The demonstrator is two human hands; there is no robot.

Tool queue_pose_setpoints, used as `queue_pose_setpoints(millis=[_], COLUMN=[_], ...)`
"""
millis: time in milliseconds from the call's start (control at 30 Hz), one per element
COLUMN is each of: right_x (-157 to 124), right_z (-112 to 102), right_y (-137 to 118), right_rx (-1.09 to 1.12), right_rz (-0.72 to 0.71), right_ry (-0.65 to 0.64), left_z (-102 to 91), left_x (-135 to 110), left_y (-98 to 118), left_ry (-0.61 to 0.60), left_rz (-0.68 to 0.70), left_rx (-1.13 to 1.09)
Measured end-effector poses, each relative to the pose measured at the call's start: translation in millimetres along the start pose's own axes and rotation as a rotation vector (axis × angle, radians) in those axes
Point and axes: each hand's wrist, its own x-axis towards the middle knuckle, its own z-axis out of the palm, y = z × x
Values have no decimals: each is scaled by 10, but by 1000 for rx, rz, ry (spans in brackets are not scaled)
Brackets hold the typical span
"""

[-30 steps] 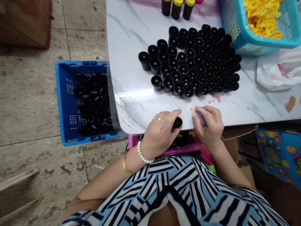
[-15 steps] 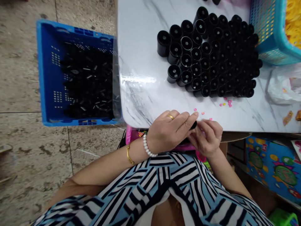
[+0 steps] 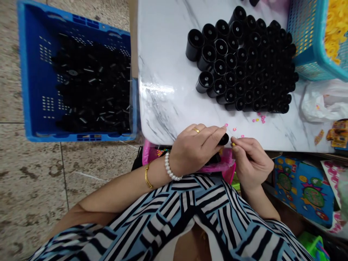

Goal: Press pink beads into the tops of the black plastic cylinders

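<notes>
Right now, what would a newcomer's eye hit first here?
First, the dense cluster of black cylinders standing on the white tabletop. Next, the blue crate heaped with black parts, beside the table's left edge. Then, at the near edge, the left hand holding a black piece and the right hand pinching a small yellow piece.

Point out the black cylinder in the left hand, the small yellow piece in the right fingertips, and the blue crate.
Black cylinder (image 3: 224,139): head view, its visible end.
Small yellow piece (image 3: 233,144): head view, its exposed middle.
Blue crate (image 3: 34,90): head view, bare wall at picture left.
</notes>
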Motion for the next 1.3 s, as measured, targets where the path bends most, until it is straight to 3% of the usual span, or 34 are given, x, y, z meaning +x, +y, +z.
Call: queue_pose_setpoints(millis=[133,200,533,833,1000,1167,1300], right_x=[-31,-26,88,102,102,142,193], right_z=[56,90,143,117,188,270,241], right_y=[-5,2,-86,-114,-99,-68,-26], right_rx=[-219,-263,-89,-128,-105,143,269], right_rz=[-255,-280,1,-27,0,224,414], right_ry=[-30,-12,52,-9,46,22,-114], left_z=[-7,-1,5,-11,3,-10,-18], left_x=[-8,-13,-19,-12,-12,-4,-14], left_y=[-8,-7,-4,4,7,3,4], left_ry=[16,24,4,25,61,45,24], left_rz=[19,22,26,14,10,9,-9], left_rx=[0,8,38,15,20,21,-12])
